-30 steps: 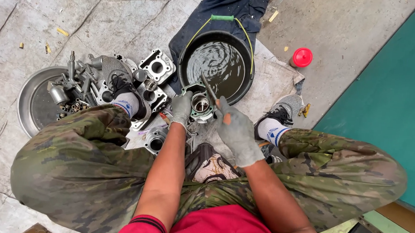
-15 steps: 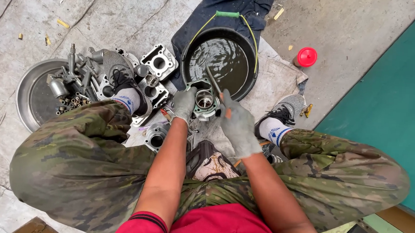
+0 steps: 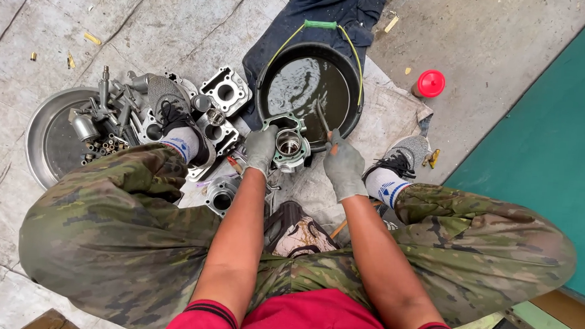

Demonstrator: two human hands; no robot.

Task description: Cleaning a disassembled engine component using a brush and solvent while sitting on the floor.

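My left hand (image 3: pixel 261 149), in a grey glove, grips the left side of a green-grey metal engine cylinder (image 3: pixel 287 141) with a round bore, held over the near rim of a black bucket (image 3: pixel 263 83) of dark liquid. In its grey glove, my right hand (image 3: pixel 343 167) holds a thin dark brush (image 3: pixel 323 118) whose tip points up over the liquid, just right of the cylinder. I squat with my knees spread to either side.
A round steel tray (image 3: pixel 43 148) at left holds several bolts and small metal parts. More engine blocks (image 3: pixel 225 91) lie by my left shoe (image 3: pixel 169 108). A dark cloth (image 3: pixel 334 10) lies behind the bucket, a red cap (image 3: pixel 431 83) at right, a green sheet (image 3: pixel 561 132) far right.
The brush tip has lifted off the cylinder and now points out over the bucket's liquid. The cylinder stays in my left hand at the bucket rim.
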